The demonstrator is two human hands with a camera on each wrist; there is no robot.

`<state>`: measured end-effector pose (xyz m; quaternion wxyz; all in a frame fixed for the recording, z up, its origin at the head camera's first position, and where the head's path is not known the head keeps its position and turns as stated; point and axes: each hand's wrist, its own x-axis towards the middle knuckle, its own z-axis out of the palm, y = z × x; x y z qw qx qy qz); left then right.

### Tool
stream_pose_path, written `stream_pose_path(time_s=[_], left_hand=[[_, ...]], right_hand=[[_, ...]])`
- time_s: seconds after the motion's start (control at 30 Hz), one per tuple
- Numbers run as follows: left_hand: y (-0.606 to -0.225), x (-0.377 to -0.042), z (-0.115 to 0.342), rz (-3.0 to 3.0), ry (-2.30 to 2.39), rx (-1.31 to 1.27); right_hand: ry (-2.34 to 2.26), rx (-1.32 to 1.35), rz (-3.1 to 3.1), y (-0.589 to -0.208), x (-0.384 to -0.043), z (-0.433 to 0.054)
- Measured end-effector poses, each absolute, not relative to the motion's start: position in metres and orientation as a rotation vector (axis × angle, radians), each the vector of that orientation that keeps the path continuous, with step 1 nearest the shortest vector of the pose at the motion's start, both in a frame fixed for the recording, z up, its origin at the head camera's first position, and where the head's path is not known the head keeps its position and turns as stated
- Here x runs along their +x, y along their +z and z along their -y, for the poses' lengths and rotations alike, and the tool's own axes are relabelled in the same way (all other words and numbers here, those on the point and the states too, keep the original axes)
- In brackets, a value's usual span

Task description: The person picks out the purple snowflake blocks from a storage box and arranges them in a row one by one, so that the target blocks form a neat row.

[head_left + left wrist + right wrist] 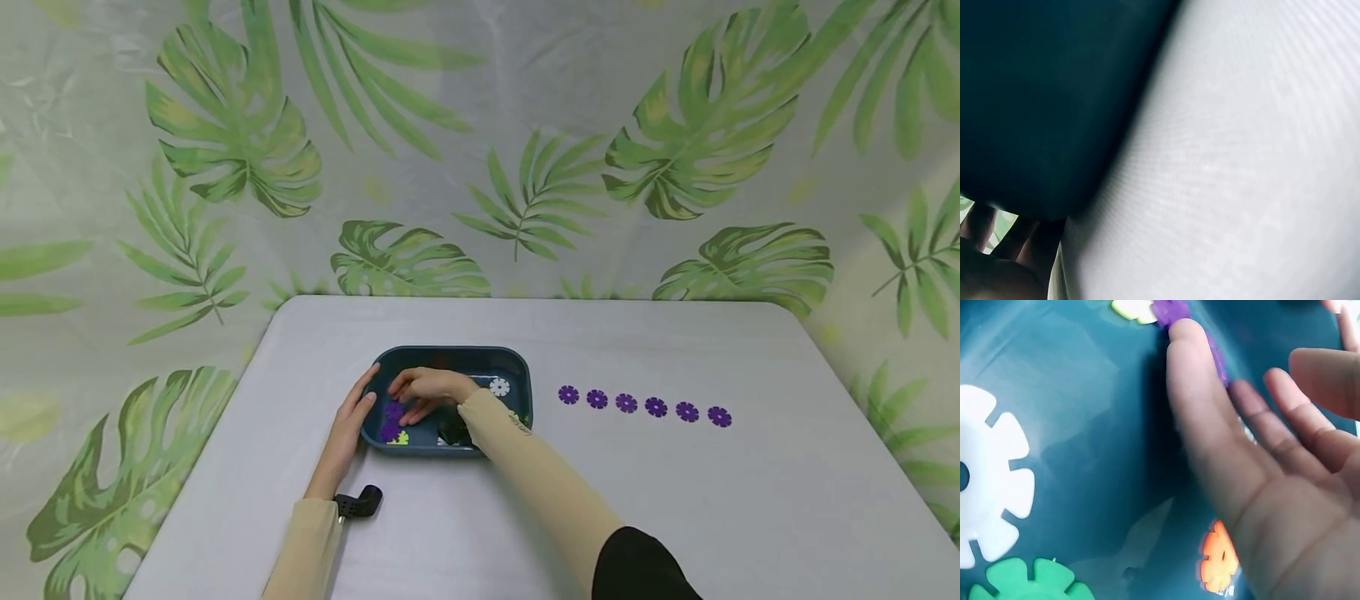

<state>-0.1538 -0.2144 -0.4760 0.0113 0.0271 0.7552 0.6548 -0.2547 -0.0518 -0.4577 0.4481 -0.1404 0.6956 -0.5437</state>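
My right hand [431, 390] reaches into a dark teal tray [517, 358], with fingers spread and slightly bent. One fingertip [1188, 334] overlaps the purple flower-shaped disc [1169, 311] in the right wrist view; whether they touch I cannot tell. Two purple discs [390, 432] lie at the tray's left end beside a yellow-green one [402, 437]. My left hand [348, 425] rests along the tray's left side, fingers straight, thumb by the rim. The left wrist view shows the tray's dark outer wall [1054, 94] and a few shadowed fingers [1013, 237].
Inside the tray are a white disc [499, 387], a green disc [1029, 581] and an orange one [1217, 557]. Several purple discs [626, 403] form a row on the white table [750, 517], right of the tray. A leaf-patterned cloth [540, 100] hangs behind.
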Motion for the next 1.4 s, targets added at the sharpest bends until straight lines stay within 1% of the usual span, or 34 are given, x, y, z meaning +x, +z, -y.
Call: stream_pose_path(time_s=[0.7, 1.0, 1.4], left_hand=[[-0.475, -0.154, 0.213, -2.361, 2.037, 0.101], [-0.475, -0.155, 0.214, -2.355, 2.05, 0.106], [-0.477, -0.154, 0.215, -2.35, 2.064, 0.099]], right_hand=[[-1.284, -0.37, -1.748, -0.46, -0.256, 0.058], [-1.295, -0.34, -1.685, -0.461, -0.257, 0.055], [-1.098, -0.432, -1.825, -0.453, -0.259, 0.044]])
